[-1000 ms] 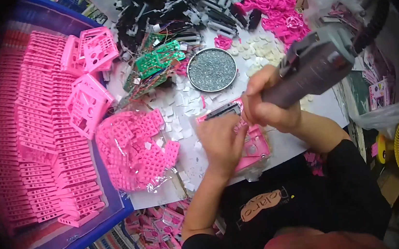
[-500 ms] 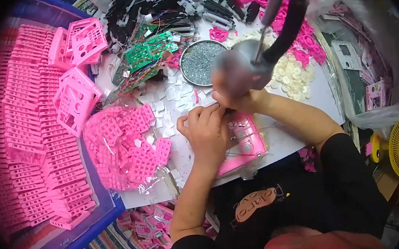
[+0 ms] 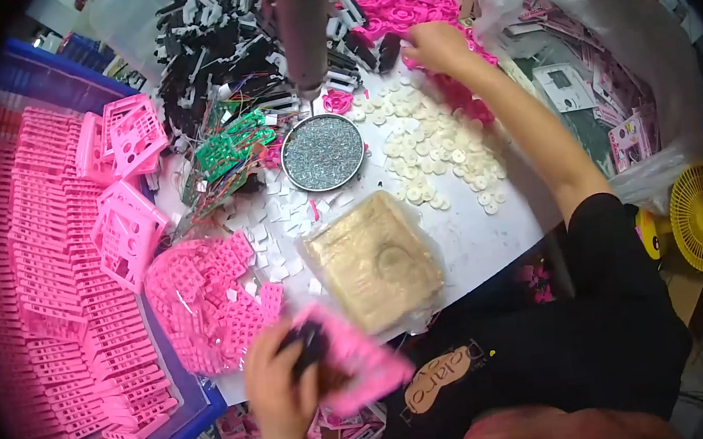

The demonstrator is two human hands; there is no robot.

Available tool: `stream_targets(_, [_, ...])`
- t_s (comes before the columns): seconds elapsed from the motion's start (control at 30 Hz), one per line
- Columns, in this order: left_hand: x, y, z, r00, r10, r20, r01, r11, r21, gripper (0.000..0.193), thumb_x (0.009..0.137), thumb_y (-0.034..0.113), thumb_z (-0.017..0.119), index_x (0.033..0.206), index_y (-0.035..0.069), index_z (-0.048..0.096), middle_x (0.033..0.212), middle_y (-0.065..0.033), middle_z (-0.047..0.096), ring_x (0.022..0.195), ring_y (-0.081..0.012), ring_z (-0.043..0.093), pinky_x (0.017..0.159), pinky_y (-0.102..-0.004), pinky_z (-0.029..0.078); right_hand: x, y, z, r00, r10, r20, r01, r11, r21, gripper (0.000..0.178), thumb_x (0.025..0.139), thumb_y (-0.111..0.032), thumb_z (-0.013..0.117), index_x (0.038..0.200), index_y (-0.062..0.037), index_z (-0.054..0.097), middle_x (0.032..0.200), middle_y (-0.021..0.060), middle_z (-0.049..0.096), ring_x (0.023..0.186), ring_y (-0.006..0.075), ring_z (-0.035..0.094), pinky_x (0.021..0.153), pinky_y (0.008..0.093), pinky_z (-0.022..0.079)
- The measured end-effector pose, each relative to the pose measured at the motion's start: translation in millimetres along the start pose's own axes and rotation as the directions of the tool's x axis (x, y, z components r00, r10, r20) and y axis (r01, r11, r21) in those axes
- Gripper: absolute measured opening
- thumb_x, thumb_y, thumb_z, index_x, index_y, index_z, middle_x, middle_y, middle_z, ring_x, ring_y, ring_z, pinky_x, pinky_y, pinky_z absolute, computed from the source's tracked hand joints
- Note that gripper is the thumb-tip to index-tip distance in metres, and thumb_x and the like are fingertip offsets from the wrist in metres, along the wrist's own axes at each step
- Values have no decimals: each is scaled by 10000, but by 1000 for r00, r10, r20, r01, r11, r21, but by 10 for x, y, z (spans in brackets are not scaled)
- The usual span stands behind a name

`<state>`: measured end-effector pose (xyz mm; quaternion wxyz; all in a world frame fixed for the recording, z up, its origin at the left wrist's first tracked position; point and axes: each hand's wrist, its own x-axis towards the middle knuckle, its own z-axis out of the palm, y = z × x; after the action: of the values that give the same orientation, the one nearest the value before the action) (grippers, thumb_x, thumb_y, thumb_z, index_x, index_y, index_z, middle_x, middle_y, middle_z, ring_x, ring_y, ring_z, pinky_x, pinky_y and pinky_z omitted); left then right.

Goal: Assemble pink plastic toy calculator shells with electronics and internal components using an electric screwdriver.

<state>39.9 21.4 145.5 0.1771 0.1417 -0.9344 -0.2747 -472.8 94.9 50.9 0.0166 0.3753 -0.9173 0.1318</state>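
Observation:
My left hand (image 3: 276, 386) is closed round the edge of a pink plastic housing (image 3: 365, 364) with a black part at its upper left. It carries the housing, tilted and blurred, past the near left corner of a tan block (image 3: 359, 287) wrapped in clear plastic. My right hand (image 3: 436, 46) reaches far out to the pile of pink plastic parts (image 3: 410, 3), fingers curled; what they grip is hidden. A hanging power screwdriver (image 3: 301, 28) points down behind a round dish of small metal screws (image 3: 324, 152), with neither hand on it.
Stacked pink housings (image 3: 53, 276) fill a blue crate at left. Pink keypads (image 3: 210, 299) lie in a clear bag. Green circuit boards (image 3: 228, 145) with wires, black-and-white parts (image 3: 217, 41), white squares (image 3: 278, 214) and cream discs (image 3: 439, 154) cover the table. A yellow fan (image 3: 702, 217) stands right.
My right hand has let go of the screwdriver and moved far out to the pink parts. The left hand has lifted the pink housing off the block, toward the lower left.

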Motion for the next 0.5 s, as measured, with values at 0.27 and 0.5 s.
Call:
stream_targets(0.27, [-1672,234,-827,778,-617,117,472,697,539,339,761,84,724,1082,24,633,1175,-188,648,1106,-374,605,979,-456,456,121,424,254,986,-19,-167,-28,962,-273,262,822,-294,660,943,-68,716,956,161,732,902,375,700,760,488,542])
stream_targets(0.5, [-678,-61,494,982,-165,91,166,986,-3,452,768,138,783,1178,33,624,1208,-169,634,1120,-359,601,970,-476,452,-1593,-709,-158,684,-727,65,570,588,574,164,785,-228,702,810,-70,663,768,115,639,756,317,639,691,445,497])
